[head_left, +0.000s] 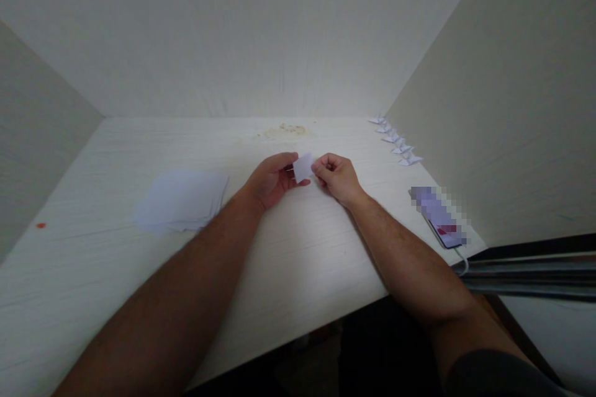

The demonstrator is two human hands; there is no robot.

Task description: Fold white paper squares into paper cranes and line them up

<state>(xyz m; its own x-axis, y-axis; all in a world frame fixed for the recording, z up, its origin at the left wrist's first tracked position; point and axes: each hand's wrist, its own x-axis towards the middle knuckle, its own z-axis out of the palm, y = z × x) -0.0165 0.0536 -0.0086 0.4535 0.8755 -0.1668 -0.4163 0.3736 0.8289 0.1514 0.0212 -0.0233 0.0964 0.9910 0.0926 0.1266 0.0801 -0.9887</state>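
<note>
A small folded square of white paper is held up between my two hands, just above the middle of the table. My left hand grips its left side, thumb along the upper edge and fingers beneath. At the right corner, my right hand pinches the paper between thumb and curled forefinger. The fine folds are too small to make out.
Several folded paper cranes stand in a row by the right wall. Nearer on that side lies a phone with a cable. Loose white sheets are stacked at left. An orange spot marks the far left.
</note>
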